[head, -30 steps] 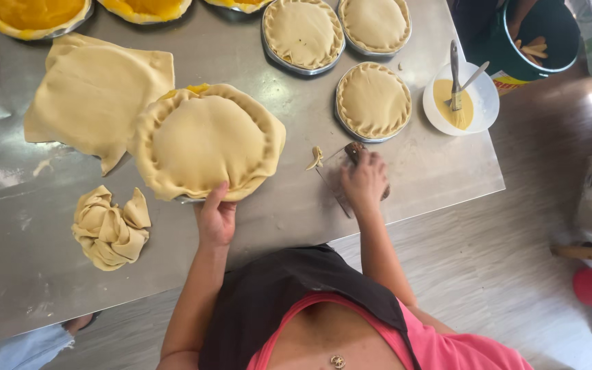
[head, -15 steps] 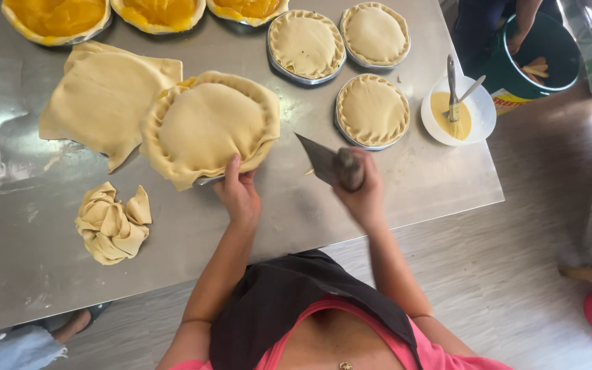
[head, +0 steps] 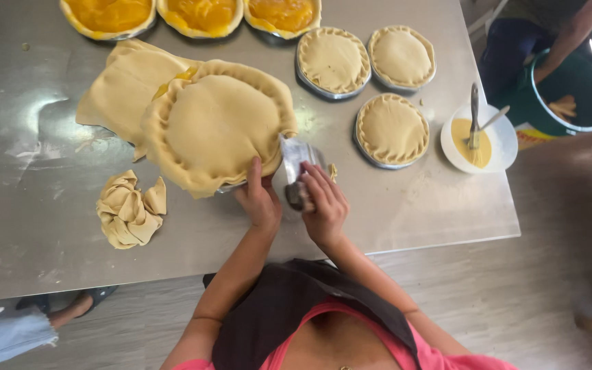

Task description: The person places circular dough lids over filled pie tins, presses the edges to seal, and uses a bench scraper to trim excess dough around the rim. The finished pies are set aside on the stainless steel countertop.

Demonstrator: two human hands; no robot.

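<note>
A large pie covered with raw dough, its edge overhanging and crimped, is tilted up off the steel table. My left hand grips its near rim. My right hand holds a metal dough scraper, blade up against the pie's right edge. A folded sheet of dough lies under and behind the pie.
A crumpled lump of dough scraps lies at the left. Three small covered pies sit at the back right, three open filled pies at the far edge. A white bowl of egg wash with brush stands right. Another person's arm reaches into a green bucket.
My right hand lifted the scraper off the table and brought it to the pie's right edge. My left hand tilted the pie up by its near rim.
</note>
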